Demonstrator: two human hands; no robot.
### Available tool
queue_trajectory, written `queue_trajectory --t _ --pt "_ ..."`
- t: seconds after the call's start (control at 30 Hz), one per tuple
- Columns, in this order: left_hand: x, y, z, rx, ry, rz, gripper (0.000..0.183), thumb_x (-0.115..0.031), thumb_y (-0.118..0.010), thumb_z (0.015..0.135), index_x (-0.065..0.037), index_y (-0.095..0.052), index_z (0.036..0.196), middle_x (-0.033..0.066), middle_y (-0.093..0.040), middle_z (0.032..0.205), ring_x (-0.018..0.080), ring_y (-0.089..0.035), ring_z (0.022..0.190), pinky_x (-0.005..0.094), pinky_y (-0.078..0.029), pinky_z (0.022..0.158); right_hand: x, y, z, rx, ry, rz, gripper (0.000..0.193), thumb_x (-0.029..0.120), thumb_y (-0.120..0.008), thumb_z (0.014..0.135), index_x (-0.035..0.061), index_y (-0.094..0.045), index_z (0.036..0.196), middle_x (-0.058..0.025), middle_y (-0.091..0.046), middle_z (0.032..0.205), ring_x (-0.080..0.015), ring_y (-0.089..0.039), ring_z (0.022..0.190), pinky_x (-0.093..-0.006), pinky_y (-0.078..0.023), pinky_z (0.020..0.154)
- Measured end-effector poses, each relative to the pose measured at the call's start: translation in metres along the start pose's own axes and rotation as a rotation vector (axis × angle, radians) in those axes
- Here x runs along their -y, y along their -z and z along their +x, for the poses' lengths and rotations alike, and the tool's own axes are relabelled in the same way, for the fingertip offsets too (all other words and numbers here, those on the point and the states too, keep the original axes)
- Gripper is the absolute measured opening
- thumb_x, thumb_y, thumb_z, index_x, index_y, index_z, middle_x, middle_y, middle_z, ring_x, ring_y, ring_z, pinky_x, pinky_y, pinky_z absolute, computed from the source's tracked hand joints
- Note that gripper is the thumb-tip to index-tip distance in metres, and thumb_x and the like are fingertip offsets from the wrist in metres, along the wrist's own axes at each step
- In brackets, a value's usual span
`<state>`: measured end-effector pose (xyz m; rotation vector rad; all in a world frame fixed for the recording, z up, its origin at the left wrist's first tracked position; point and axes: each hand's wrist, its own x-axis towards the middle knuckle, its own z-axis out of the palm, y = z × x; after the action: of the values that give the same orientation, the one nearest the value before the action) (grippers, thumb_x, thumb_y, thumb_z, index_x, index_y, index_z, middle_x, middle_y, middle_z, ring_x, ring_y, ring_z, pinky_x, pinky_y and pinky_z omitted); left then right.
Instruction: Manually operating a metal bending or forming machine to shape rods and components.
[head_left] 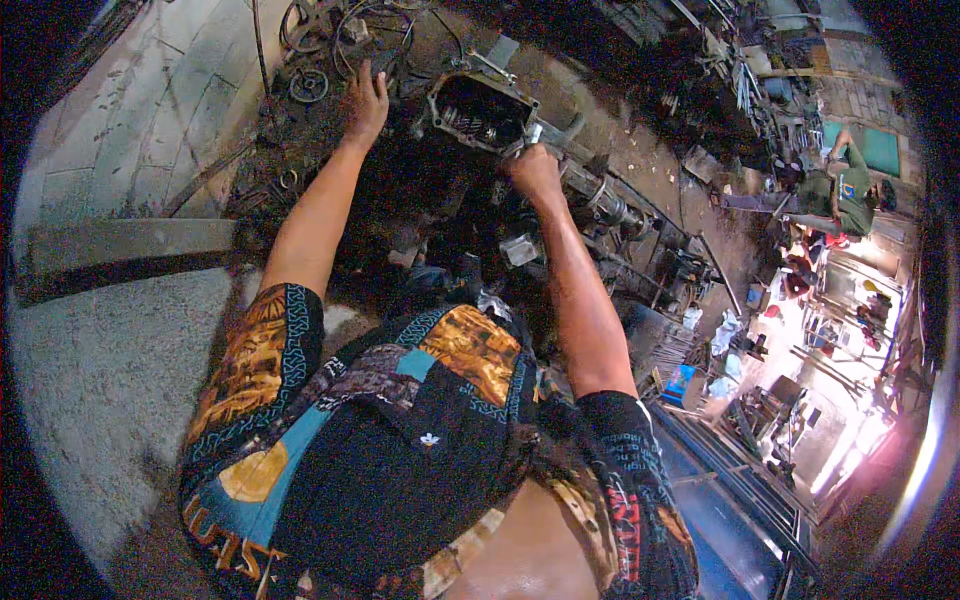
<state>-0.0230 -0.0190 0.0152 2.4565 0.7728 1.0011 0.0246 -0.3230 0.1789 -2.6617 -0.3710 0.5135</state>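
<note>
An open metal gearbox housing (432, 108) with gears (470, 124) inside lies ahead of me, between my two hands. My left hand (367, 105) is stretched out to the left of the housing, fingers extended and nothing in them. At the housing's right near corner, my right hand (537, 172) is closed round a shiny metal tool (534, 134). Only the tool's bright end shows above the fist, so its exact kind is hidden. A shaft-like metal assembly (615, 208) runs off to the right of this hand.
A small spoked wheel (308, 86) and looped cables (385, 22) lie beyond my left hand. A pale wall or slab (120, 370) fills the left. Far right, another person (845, 200) in a green shirt sits near scattered parts. Blue metal frames (715, 500) lie at lower right.
</note>
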Motion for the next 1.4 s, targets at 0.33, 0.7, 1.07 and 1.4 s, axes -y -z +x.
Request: queue_trajectory --t 0.33,0.7,1.07,1.4 --pt "-0.019 0.007 -0.008 -0.023 -0.019 -0.120 0.037 -0.026 -0.045 0.091 0.000 -0.048 0.117 0.0240 -0.056 0.104 0.0386 -0.056 0.091 0.0450 -0.046 0.075 -0.045 -0.016 0.019 -0.015 -0.049 0.098 0.036 0.023 -0.060 0.074 -0.0029 -0.060 0.099 -0.0270 -0.060 0.096 -0.0396 -0.059 0.092 -0.0435 -0.047 0.080" --pt "-0.025 0.008 -0.001 -0.006 0.125 -0.153 0.045 -0.035 -0.053 0.087 0.002 -0.051 0.112 0.0232 -0.059 0.101 0.0396 -0.057 0.089 0.0454 -0.046 0.076 -0.081 -0.018 0.021 -0.076 0.283 -0.078 0.031 0.020 -0.053 0.078 0.0022 -0.055 0.104 -0.0242 -0.061 0.090 -0.0434 -0.058 0.086 -0.0502 -0.047 0.075" --pt "-0.005 -0.006 0.022 0.149 0.070 -0.067 0.047 -0.039 -0.054 0.085 0.006 -0.055 0.101 0.0282 -0.060 0.089 0.0430 -0.058 0.083 0.0493 -0.047 0.071 -0.056 0.031 0.030 0.031 0.299 -0.253 0.027 0.010 -0.044 0.077 0.0018 -0.059 0.098 -0.0304 -0.058 0.088 -0.0437 -0.057 0.087 -0.0511 -0.045 0.078" --pt "-0.005 -0.018 0.027 0.194 0.120 0.050 0.048 -0.038 -0.055 0.084 0.005 -0.055 0.106 0.0292 -0.060 0.087 0.0424 -0.059 0.081 0.0477 -0.048 0.070 -0.045 0.040 0.033 0.086 0.329 -0.180 0.026 0.014 -0.046 0.079 0.0005 -0.058 0.098 -0.0292 -0.058 0.091 -0.0448 -0.056 0.087 -0.0509 -0.046 0.078"
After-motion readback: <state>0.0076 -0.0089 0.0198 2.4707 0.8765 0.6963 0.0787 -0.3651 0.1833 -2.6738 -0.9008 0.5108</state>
